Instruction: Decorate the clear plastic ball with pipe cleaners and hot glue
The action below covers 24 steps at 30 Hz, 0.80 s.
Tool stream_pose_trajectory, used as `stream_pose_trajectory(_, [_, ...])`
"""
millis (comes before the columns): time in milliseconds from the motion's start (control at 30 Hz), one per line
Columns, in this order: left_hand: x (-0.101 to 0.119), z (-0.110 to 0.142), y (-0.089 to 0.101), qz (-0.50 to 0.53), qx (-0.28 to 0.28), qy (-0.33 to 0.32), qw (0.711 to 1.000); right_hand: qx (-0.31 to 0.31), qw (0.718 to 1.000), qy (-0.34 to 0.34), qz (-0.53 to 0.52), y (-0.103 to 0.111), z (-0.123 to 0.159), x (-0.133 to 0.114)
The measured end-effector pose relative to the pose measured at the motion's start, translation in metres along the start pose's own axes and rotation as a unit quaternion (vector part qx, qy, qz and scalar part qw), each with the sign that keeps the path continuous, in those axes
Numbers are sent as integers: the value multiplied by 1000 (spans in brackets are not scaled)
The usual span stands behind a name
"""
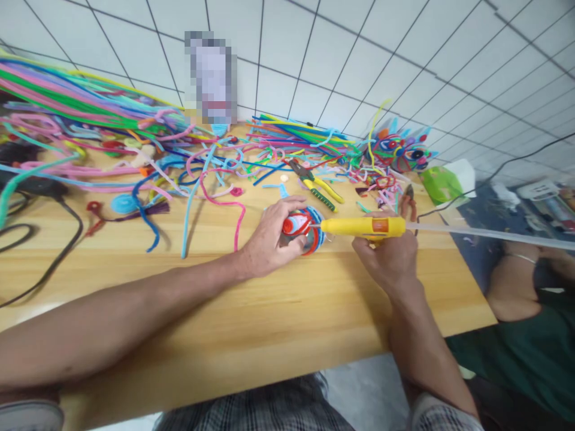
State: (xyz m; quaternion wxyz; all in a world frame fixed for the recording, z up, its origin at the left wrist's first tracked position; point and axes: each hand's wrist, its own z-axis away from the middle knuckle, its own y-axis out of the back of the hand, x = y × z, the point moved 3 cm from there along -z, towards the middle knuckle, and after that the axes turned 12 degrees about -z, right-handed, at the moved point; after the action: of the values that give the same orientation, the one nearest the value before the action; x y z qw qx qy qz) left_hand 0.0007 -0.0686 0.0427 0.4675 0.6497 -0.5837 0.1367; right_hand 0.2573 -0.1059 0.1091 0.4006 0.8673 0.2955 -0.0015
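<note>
My left hand is closed around a small craft figure of red, white and blue pipe cleaners, holding it at the table's middle. A red roll with a pale centre shows between its fingers. In my right hand is a yellow hot glue gun, gripped by its handle. The nozzle points left and meets, or nearly meets, the figure; contact is too small to tell. A long translucent glue stick sticks out of the gun's back end.
Yellow-green pliers and orange-handled cutters lie beyond my hands. Loose pipe cleaners cover the table's back. A finished-looking colourful mask-like piece stands back right, near a green tissue pack. Black cables lie left. A person's leg is at right.
</note>
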Motion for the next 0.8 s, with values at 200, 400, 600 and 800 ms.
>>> stream_pose_trajectory(200, [1,0,-1,-1,-8,5,1000,-21,999,-39,31,1,2,2])
stream_pose_trajectory(400, [1,1,-1,-7,-5,-4,1000,-28,997,-52,42,1,3,5])
stream_pose_trajectory(600, [-1,1,-1,-2,-7,-1,1000,-17,999,-31,39,2,3,3])
stream_pose_trajectory(800, [-2,1,-2,-2,-6,3,1000,-33,998,-43,35,2,2,3])
